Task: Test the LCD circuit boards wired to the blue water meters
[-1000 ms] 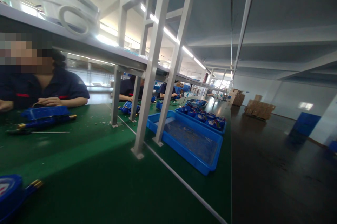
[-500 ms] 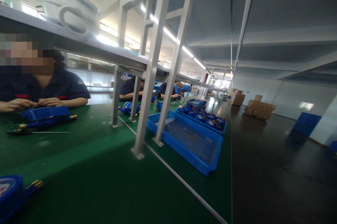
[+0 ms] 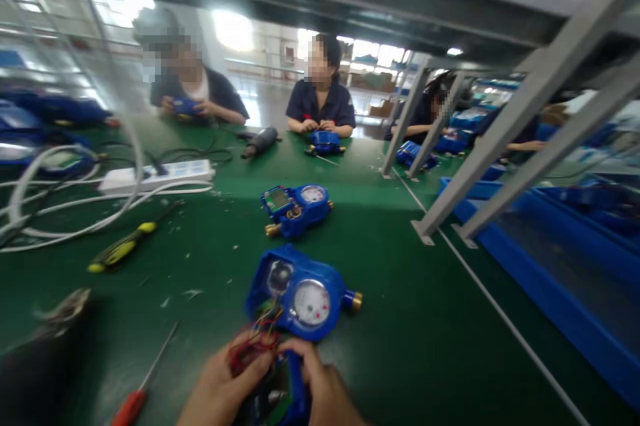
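An open blue water meter (image 3: 300, 293) with a round dial lies on the green bench in front of me. My left hand (image 3: 225, 389) pinches its coloured wires (image 3: 255, 339) near the lower edge of the view. My right hand (image 3: 327, 389) grips the blue cover part with a circuit board (image 3: 283, 389), still wired to the meter. A second blue meter (image 3: 296, 207) lies a little farther back.
To the left lie a yellow-handled screwdriver (image 3: 123, 251), a red-handled screwdriver (image 3: 137, 396), a white power strip (image 3: 157, 175) and white cables. Grey frame legs (image 3: 505, 146) stand at right, beside a blue tray (image 3: 550, 273). Several seated people work across the bench.
The view has swung from the right end of the line down and left to the bench before me. Both my hands and the open meter have come into sight.
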Demonstrator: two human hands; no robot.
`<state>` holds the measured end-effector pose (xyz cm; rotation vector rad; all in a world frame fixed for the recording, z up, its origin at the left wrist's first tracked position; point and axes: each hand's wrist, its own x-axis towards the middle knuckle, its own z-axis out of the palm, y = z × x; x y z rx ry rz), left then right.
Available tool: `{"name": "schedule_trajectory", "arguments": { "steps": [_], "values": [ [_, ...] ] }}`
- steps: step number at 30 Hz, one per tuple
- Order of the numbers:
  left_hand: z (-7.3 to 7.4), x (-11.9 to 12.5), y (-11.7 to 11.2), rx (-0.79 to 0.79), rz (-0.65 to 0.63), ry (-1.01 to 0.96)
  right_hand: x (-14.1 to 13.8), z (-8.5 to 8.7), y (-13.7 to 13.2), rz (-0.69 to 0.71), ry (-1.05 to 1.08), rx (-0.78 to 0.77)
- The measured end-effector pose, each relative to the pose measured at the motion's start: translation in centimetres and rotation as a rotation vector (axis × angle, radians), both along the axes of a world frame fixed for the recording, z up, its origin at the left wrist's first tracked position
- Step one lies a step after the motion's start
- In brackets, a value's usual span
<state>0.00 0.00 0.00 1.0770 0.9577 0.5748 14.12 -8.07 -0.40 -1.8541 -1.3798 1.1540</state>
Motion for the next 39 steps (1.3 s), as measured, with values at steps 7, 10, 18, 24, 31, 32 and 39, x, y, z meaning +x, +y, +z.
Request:
{"name": "schedule_trajectory", "arguments": {
  "steps": [7, 10, 18, 24, 31, 32, 39],
  "values": [
    [0.2, 0.5, 0.2, -0.022, -0.094, -0.143, 0.8, -0.7, 0.0, 0.038, 0.146, 0.100],
    [0.1, 0.3, 0.1, -0.034, -0.093, -0.151, 0.7, -0.3, 0.1, 0.036, 0.121, 0.069],
    [0.2, 0.1, 0.1, -0.047, -0.082, -0.176, 0.7, 0.0, 0.0, 0.047, 0.189, 0.069],
    [0.5, -0.2, 0.1, -0.052, -0.116, -0.203, 0.8, -0.4, -0.5, 0.039, 0.196, 0.097],
    [0.4, -0.1, 0.2, -0.036, -0.103, -0.186, 1.0, -0.1, -0.6, 0.119, 0.433, 0.279],
    [0.3, -0.1, 0.2, -0.028, -0.100, -0.183, 1.0, 0.0, -0.6, 0.109, 0.416, 0.294],
    [-0.1, -0.2, 0.2, 0.017, -0.095, -0.163, -0.1, 1.1, 0.2, -0.100, 0.306, 0.232]
  ]
}}
